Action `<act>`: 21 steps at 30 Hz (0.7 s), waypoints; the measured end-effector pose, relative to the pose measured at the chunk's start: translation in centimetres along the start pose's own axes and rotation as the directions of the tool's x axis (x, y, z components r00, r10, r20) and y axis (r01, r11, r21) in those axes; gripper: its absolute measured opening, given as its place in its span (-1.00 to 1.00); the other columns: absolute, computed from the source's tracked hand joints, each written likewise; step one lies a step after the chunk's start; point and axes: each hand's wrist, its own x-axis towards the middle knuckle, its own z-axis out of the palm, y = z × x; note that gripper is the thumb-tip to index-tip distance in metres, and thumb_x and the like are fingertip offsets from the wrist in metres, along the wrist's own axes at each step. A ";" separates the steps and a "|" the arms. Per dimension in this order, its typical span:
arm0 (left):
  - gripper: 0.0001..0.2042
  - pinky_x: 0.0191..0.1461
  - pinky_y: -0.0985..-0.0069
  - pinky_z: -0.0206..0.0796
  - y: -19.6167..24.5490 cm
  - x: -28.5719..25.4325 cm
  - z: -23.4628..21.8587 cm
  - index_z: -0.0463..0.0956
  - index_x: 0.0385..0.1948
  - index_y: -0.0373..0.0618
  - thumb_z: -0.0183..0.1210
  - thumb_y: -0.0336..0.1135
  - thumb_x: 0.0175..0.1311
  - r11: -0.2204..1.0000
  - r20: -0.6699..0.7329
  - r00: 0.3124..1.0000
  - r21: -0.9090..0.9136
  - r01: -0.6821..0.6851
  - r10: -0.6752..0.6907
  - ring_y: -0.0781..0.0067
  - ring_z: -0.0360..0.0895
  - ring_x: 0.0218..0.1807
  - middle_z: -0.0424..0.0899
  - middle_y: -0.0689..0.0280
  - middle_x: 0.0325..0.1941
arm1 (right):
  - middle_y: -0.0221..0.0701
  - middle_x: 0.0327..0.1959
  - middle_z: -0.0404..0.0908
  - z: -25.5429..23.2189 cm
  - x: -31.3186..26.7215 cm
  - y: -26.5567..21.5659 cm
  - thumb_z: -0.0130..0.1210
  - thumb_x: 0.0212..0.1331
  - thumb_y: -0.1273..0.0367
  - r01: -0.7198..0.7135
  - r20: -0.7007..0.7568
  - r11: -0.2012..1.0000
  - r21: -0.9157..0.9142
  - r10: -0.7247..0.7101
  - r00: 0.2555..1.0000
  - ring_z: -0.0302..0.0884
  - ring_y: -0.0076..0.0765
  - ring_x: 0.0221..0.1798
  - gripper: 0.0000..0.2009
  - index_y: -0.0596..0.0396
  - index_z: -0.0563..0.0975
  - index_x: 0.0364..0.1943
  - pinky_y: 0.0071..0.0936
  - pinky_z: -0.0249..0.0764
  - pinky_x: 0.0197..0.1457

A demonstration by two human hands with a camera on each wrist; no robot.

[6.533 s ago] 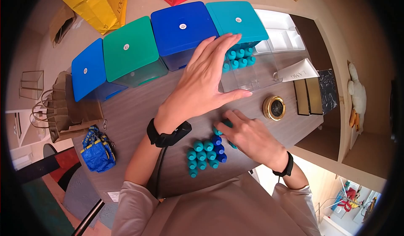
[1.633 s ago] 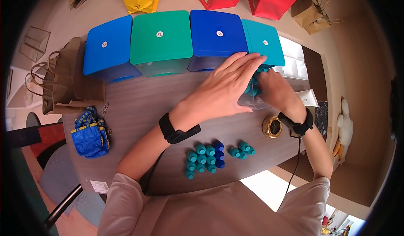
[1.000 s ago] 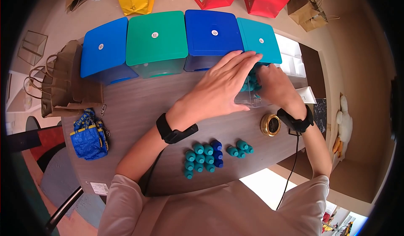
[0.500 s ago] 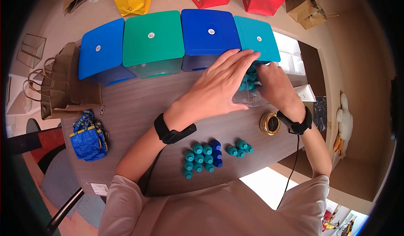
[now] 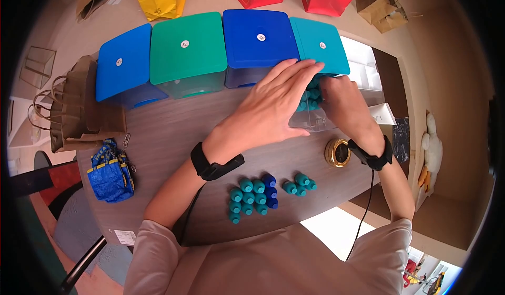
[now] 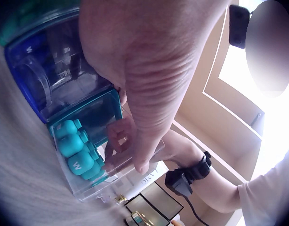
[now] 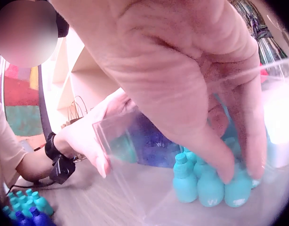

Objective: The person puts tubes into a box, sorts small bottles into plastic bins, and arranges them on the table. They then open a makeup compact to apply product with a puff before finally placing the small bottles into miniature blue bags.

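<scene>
A clear box (image 5: 314,124) with a raised teal lid (image 5: 329,42) holds several small teal bottles (image 6: 74,144). My right hand (image 5: 348,108) reaches inside it; in the right wrist view the thumb and a finger pinch a teal bottle (image 7: 237,190) standing among others. Along the box's left side lies my left hand (image 5: 265,108), its fingers straight towards the lid and its thumb at the front corner. On the table nearer to me, a block of teal bottles (image 5: 247,197) stands beside a row of dark blue bottles (image 5: 271,192). To their right is a smaller teal bottle group (image 5: 301,184).
Boxes with dark blue (image 5: 259,42), green (image 5: 187,53) and light blue (image 5: 123,63) lids line up leftward. Right of my hand are a gold-rimmed round jar (image 5: 337,153), a white tube (image 5: 383,114) and a white tray (image 5: 362,63). A small blue bag (image 5: 109,176) lies left.
Since the oldest frame, my right hand has gone from the bottles on the table into the clear box. A small teal group now stands apart from the dark blue row. Lately the hands barely move.
</scene>
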 end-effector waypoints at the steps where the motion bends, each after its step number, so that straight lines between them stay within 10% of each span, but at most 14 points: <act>1: 0.23 0.80 0.03 0.04 0.0 0.0 0.0 0.13 0.66 -0.12 0.73 -0.23 -0.17 1.000 -0.007 1.000 -0.008 -0.006 0.006 -0.06 0.28 0.67 0.35 0.04 0.67 | 0.08 -0.20 0.67 -0.9 -0.4 -0.6 0.24 0.13 0.64 -0.001 0.002 1.000 0.003 0.001 1.000 0.63 0.38 -0.12 -0.83 0.28 0.54 -0.20 0.14 0.57 -0.11; 8: 0.19 0.78 0.02 0.06 0.0 0.2 -0.3 0.17 0.65 -0.07 0.72 -0.24 -0.16 0.999 -0.001 1.000 -0.040 0.000 0.000 -0.07 0.30 0.65 0.38 0.03 0.64 | -0.19 -0.33 0.62 -7.3 -9.3 -7.0 0.43 0.27 0.39 0.098 -0.065 0.988 0.124 -0.090 0.994 0.67 0.16 -0.37 -0.74 0.18 0.54 -0.19 -0.03 0.59 -0.30; 10: 0.19 0.78 0.01 0.05 0.0 0.2 -0.1 0.17 0.65 -0.06 0.72 -0.25 -0.16 0.999 -0.004 1.000 -0.033 0.004 -0.004 -0.07 0.31 0.65 0.39 0.03 0.63 | -0.19 -0.15 0.66 -7.3 -11.3 -8.1 0.53 0.19 0.33 0.077 0.264 0.984 0.162 -0.118 0.957 0.75 0.01 -0.19 -0.66 0.16 0.62 -0.08 -0.14 0.62 -0.20; 13: 0.16 0.79 0.04 0.06 0.3 0.4 -0.3 0.17 0.63 -0.14 0.71 -0.25 -0.13 1.000 0.007 1.000 0.018 -0.004 0.004 -0.05 0.32 0.64 0.40 0.01 0.61 | -0.20 0.14 0.59 -3.1 -13.3 -7.2 0.54 0.17 0.25 0.131 0.358 0.977 0.169 -0.185 0.915 0.74 0.03 0.00 -0.49 0.09 0.60 0.16 -0.13 0.70 -0.13; 21: 0.17 0.79 -0.05 0.02 0.3 0.4 -0.1 0.19 0.65 -0.04 0.72 -0.22 -0.14 1.000 0.025 0.999 0.003 0.021 -0.021 -0.08 0.31 0.64 0.42 0.06 0.63 | -0.19 0.14 0.54 2.6 -15.8 -5.5 0.41 0.08 0.55 0.105 0.234 0.964 0.243 -0.163 0.958 0.68 -0.04 0.15 -0.50 0.13 0.61 0.18 -0.16 0.77 -0.10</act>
